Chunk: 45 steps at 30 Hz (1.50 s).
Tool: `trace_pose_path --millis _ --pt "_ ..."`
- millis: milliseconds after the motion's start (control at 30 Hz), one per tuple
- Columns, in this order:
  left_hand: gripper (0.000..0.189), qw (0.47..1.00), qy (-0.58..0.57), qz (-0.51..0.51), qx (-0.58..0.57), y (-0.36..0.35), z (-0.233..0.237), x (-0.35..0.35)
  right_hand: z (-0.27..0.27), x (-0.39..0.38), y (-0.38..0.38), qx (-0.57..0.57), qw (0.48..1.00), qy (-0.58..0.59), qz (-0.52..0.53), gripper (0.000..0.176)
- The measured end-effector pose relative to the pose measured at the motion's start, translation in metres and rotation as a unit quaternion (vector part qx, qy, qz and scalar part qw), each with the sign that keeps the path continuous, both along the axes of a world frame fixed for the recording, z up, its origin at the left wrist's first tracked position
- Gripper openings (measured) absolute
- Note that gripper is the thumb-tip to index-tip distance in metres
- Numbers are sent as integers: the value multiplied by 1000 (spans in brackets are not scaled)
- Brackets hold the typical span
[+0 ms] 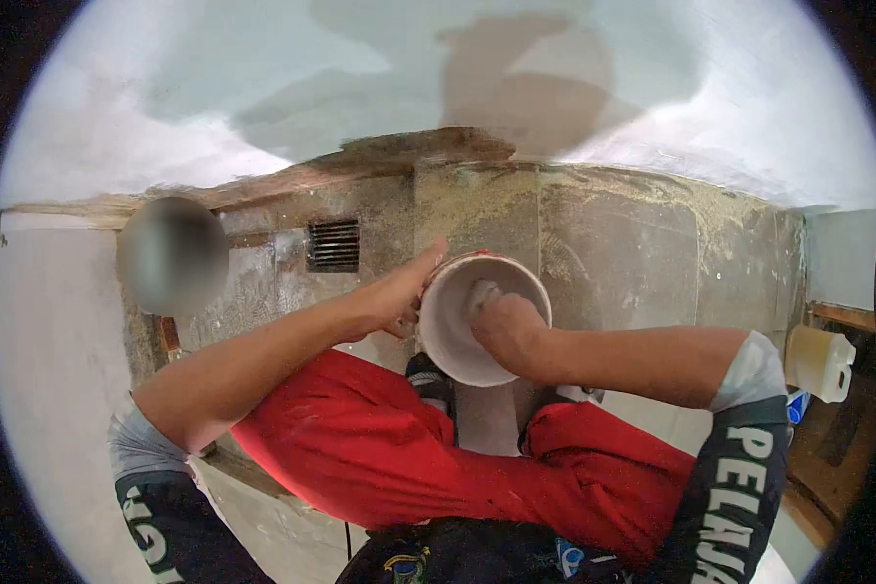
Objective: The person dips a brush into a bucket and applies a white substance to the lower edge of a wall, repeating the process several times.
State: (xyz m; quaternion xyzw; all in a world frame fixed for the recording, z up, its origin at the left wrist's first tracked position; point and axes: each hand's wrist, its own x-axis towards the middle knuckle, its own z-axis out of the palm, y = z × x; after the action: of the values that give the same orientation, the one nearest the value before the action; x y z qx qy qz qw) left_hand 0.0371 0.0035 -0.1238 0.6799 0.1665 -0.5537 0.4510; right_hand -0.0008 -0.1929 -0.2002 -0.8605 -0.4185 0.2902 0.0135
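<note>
Bucket (450,341), pale: one, between the knees, in from the wall-side edge of the floor (633,253). Left hand (404,297): thumb extended, holding bucket's side. Right hand (509,331): curled inside; grip unclear. Right sleeve (745,477): lettered "PELAJA".

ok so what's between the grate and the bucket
In the head view: a strip of floor next to the grate, then the left hand at the side of the bucket.

You have a round bucket (448,326) right in front of you, whitish inside, its open top facing you.
</note>
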Motion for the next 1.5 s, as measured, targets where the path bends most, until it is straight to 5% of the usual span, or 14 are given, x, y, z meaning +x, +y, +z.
trace_pose_path --millis 200,333,500,633,700,800,1000,1067,1233,1267,1300,1333,1400,1500 --pt "108 999 12 44 7 -26 -10 12 58 14 -58 76 995 -31 49 32" --pt "107 998 4 33 -50 -47 -11 18 73 25 -83 43 997 63 31 30" --pt "75 982 -25 157 -101 -57 -42 13 75 29 -94 -23 984 125 123 30" --pt "56 978 -142 148 -27 -77 -67 36 71 31 -81 -126 962 169 176 28" --pt "46 941 -312 -99 90 -99 -67 58 65 33 -76 -162 940 167 251 31" --pt "37 892 -393 -207 85 -123 -78 80 62 36 -75 -139 950 153 235 36" --pt "34 862 -401 -295 94 -124 -113 76 63 42 -76 -153 916 173 327 35" --pt "34 861 -381 -317 112 -109 -115 66 66 45 -75 -151 950 141 234 33" --pt "40 870 -289 -359 177 -46 -103 20 68 87 -77 -173 937 158 259 25" --pt "43 973 -134 -179 62 -38 -97 6 69 90 -80 -179 934 160 263 24" --pt "46 998 30 15 -60 -33 -90 -8 72 92 -89 -179 933 159 267 24" --pt "46 998 29 18 -60 -33 -87 -21 75 95 -101 -77 964 143 211 20" --pt "52 946 126 234 -184 -46 -86 -40 92 101 -105 22 980 123 153 18" --pt "53 961 92 204 -165 -59 -69 -31 110 108 -103 -31 981 135 133 17"
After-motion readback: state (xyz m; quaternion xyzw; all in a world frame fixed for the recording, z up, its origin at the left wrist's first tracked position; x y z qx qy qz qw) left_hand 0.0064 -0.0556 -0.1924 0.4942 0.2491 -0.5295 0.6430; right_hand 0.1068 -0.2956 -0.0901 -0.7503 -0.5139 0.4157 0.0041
